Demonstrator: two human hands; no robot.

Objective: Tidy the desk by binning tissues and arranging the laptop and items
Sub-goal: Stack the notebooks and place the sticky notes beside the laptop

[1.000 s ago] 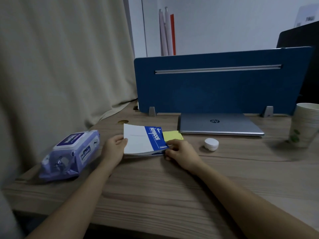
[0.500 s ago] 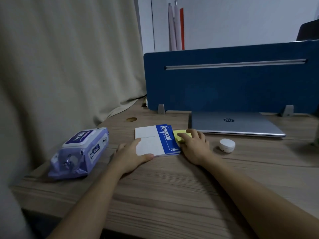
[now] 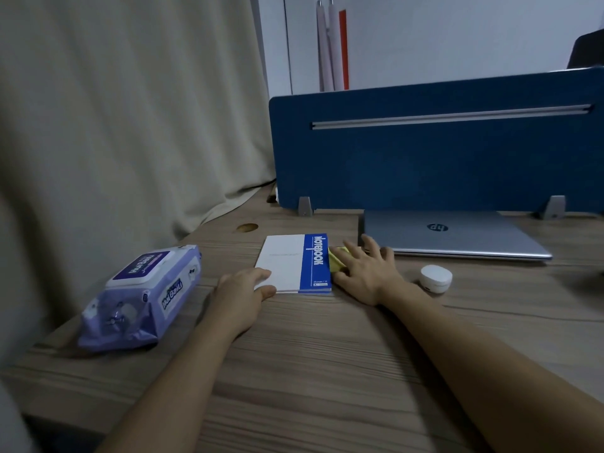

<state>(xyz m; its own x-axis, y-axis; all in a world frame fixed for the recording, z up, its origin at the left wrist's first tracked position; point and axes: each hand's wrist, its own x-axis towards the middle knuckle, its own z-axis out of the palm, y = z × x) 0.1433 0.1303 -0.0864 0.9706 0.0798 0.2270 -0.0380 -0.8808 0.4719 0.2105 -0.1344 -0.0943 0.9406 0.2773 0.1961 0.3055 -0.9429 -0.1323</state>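
Head view, single frame. Notebook (image 3: pixel 295 263) lies flat on the counter (image 3: pixel 327 371) at frame centre, long axis running from the near edge toward the blue divider (image 3: pixel 425 158); its blue spine strip is on the right side and reads "NOTEBOOK" along that axis. Left hand (image 3: pixel 240 297) sits at the notebook's lower-left corner, thumb and forefinger loosely spread and touching that corner, not closed around anything. Right hand (image 3: pixel 366 273) lies palm-down just right of the spine, fingers (image 3: pixel 351 253) splayed wide and flat over a yellow pad (image 3: pixel 336 261), which shows only as a sliver between hand and notebook; whether it is pinned or merely covered I cannot tell. The pad touches or nearly touches the notebook's right edge, directly under the right hand, so that hand is the nearer one for squaring it up. Closed silver laptop (image 3: pixel 457 238), "hp" logo legible on the lid, sits right of centre against the divider's foot, just beyond the right fingertips. Small white round case (image 3: pixel 436 278) lies right of the right wrist. Purple wipes pack (image 3: pixel 143 297) at lower left; printed label partly legible, not confidently readable. No loose tissues in frame. Judgement: the arranging step is under way.
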